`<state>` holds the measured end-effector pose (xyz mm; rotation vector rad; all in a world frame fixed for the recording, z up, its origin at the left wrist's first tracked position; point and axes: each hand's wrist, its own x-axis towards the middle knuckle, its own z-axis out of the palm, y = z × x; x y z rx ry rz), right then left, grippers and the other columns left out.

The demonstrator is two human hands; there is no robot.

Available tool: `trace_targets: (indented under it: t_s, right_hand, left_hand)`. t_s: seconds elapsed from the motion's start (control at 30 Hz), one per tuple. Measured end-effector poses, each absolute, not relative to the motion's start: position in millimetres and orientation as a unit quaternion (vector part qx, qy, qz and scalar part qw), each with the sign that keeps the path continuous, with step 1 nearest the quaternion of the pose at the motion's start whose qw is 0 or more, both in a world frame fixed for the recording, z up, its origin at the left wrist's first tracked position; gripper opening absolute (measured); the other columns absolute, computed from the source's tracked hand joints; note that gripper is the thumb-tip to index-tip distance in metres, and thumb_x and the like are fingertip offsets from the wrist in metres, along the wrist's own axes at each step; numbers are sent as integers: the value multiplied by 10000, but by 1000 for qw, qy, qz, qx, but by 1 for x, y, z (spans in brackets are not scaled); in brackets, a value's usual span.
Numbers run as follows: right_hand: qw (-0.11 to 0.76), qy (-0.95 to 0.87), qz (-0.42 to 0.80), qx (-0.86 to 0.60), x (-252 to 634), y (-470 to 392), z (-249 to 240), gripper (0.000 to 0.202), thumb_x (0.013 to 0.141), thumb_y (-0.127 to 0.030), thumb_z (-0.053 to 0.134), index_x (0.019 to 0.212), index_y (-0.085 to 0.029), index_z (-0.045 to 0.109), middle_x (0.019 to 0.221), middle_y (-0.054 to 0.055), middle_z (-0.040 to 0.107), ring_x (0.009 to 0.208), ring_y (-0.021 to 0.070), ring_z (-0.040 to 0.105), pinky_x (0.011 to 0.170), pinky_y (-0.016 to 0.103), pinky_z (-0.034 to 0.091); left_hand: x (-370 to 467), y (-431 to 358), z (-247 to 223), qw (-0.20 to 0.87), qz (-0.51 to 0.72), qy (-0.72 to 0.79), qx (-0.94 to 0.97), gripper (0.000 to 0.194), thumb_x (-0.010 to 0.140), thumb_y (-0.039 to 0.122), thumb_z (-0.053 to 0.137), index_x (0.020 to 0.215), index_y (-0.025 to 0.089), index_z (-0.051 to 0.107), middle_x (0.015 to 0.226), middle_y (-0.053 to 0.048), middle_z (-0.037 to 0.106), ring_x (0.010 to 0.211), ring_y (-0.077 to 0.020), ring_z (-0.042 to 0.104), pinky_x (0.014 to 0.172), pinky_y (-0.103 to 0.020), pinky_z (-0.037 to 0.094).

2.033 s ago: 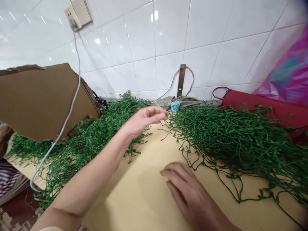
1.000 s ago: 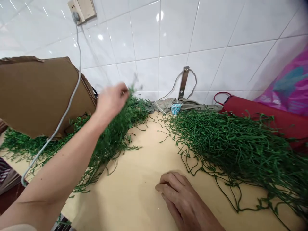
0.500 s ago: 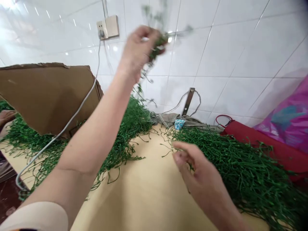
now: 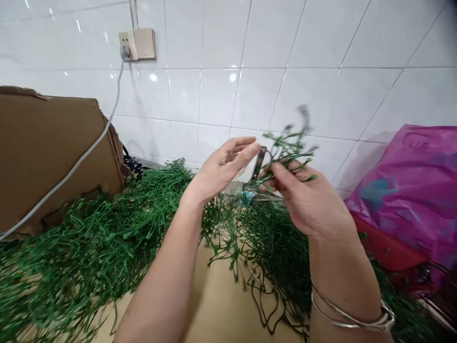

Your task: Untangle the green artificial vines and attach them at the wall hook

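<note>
My right hand (image 4: 303, 195) pinches a small bunch of thin green stems with bud-like tips (image 4: 291, 145), raised above the table. Part of the bunch trails down and to the left, over the table's middle. To its left, my left hand (image 4: 226, 166) is held with its fingers apart and slightly curved, holding nothing that I can make out. A large heap of similar green stems (image 4: 143, 214) lies on the left, beyond my left forearm. Another heap (image 4: 278, 238) lies below my right hand, partly hidden by my arm.
A cardboard sheet (image 4: 53, 147) stands at the left, with a grey cable (image 4: 85, 155) running past it from a wall socket (image 4: 126, 45). Behind the table is a white tiled wall (image 4: 221, 95). A purple plastic bag (image 4: 410, 190) and something red (image 4: 389, 243) are at the right.
My left hand has come down from high up and no longer holds the bunch. My right hand has risen and now grips green stems. The view has shifted.
</note>
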<state>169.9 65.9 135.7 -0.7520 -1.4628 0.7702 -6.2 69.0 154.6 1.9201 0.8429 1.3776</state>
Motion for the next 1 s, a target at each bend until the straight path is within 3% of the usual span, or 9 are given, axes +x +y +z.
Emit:
trace_targets:
  t_s: [0.07,0.13,0.3,0.43,0.53,0.63,0.73,0.83,1.0]
  right_hand:
    - [690,-579,325,-289,175,70,140,297,785,-495,781,781,-219,671,799,-15,682,669,117,638,698,289,564]
    - [727,-547,307,-279,181,72,143,258,814,-469,762,789,-231,668,840,-12,694,710,124,669,754,311,585]
    - [771,-482,255,-328,203,73,144,218,841,-412,725,781,-230,621,834,-10,658,652,130,645,764,362,601]
    - [857,-372,190,-303,222,71,149,160,815,-284,717,766,-253,568,769,-36,595,619,122,594,742,359,608]
    - [869,-343,201,-293,234,67,151,132,783,-215,716,738,-235,593,761,-29,594,634,117,603,715,328,597]
    - [823,-384,296,-294,235,66,148,108,763,-235,740,757,-218,634,765,-31,625,639,109,618,678,293,585]
    - [766,-427,384,-290,229,70,143,197,723,-293,812,761,-213,636,791,-28,665,664,112,641,680,291,591]
    - [708,-493,416,-289,221,73,139,290,696,-377,859,757,-218,624,832,-21,692,703,118,660,695,293,599]
    - [665,-540,412,-312,215,72,137,359,633,-439,888,728,-218,622,904,-6,717,708,118,650,713,312,605]
  left_hand:
    - [-10,72,153,322,446,340,763,695,889,513,648,1478,202,451,1458,-165,578,1317,-249,564,1000,-341,497]
    - [-12,76,149,330,340,354,806,778,803,522,738,1457,190,478,1366,-155,645,1224,-252,619,955,-334,507]
    - [-14,91,139,225,192,450,842,322,778,385,664,1032,188,693,945,-31,746,824,-185,653,709,-283,464]
    - [-46,95,139,75,137,614,774,255,700,274,673,950,237,711,966,-36,771,827,-232,680,679,-301,468]
    - [-76,85,146,-19,192,767,612,349,755,345,673,1084,239,718,1111,-109,768,1003,-343,700,816,-419,539]
    - [-83,62,157,-157,384,771,483,708,812,455,661,1416,101,554,1431,-264,561,1332,-481,504,1017,-627,470]
    - [-61,41,168,-202,527,676,474,661,865,358,636,1456,83,523,1520,-240,477,1412,-385,455,1186,-544,368]
    - [-26,34,170,-3,541,558,629,443,959,470,530,1291,206,657,1303,-102,690,1189,-256,636,1060,-429,509]
    - [11,53,156,380,333,313,804,367,923,430,600,1173,166,656,1130,-94,748,1052,-192,679,931,-322,534]
